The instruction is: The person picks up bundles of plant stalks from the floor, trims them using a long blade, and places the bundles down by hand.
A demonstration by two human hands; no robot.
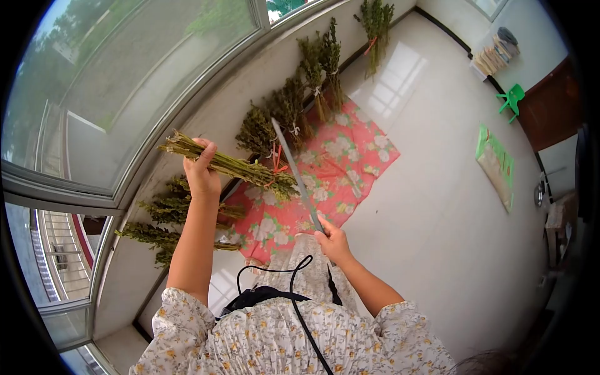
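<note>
Plant bundle [240,167] hovers near leaning bundles [289,107], floral cloth [350,153] below.

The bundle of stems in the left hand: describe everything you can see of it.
The bundle is a slim sheaf of yellowish-green and brown plant stems, dry-looking, with bare, uneven ends at the picture's upper left and small greenish leaves toward the lower right. A red tie shows near the leafy end, with loose ends sticking out. The sheaf slants in the air, gripped by the left hand near its bare end. Whether it touches the long grey tool is unclear.
</note>
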